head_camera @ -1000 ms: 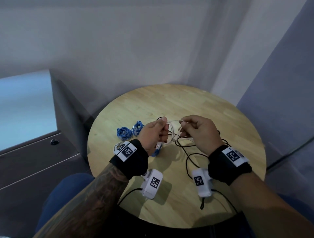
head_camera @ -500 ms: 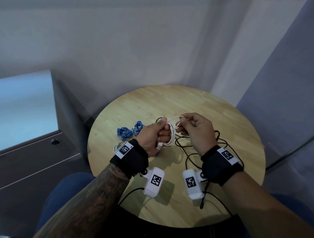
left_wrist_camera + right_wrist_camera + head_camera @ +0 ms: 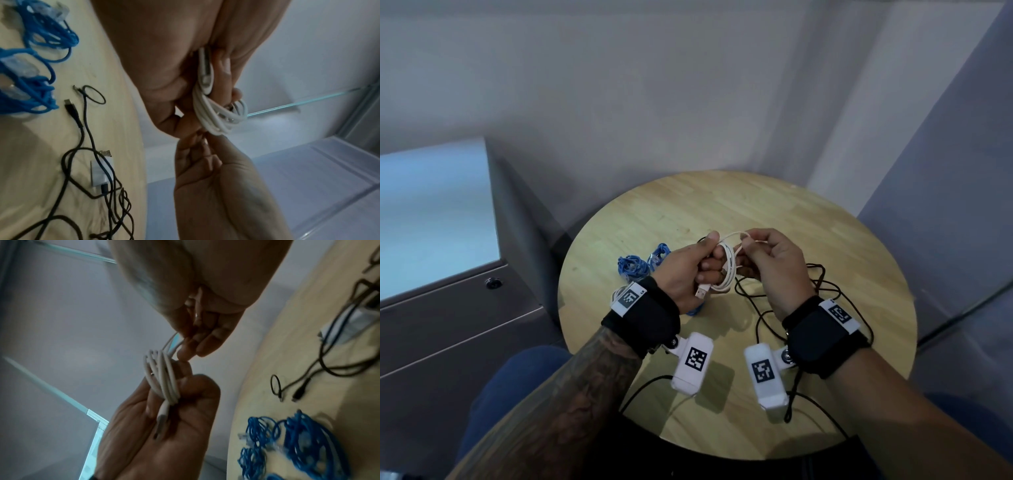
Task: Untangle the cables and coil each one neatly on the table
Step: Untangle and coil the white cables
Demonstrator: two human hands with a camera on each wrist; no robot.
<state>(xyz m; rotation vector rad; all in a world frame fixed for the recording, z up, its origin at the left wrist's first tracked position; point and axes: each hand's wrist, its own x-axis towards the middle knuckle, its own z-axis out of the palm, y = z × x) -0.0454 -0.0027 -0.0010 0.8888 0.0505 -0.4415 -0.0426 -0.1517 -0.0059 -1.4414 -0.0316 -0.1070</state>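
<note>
My left hand (image 3: 690, 274) grips white coil (image 3: 727, 270), keeping loops together | right hand (image 3: 774, 270) pinches its tail, guiding another wrap | black cable (image 3: 763, 308) loose on desk (image 3: 722, 205)

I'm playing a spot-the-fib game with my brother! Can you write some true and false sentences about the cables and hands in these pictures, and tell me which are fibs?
1. The left hand holds a white cable wound into loops. True.
2. The right hand rests flat on the table. False: it is lifted and pinches a strand of the white cable.
3. The blue cables lie on the table, bundled. True.
4. The black cable is coiled neatly. False: it sprawls loose and tangled on the table.
5. The white cable's plug pokes out below the left hand. True.
</note>
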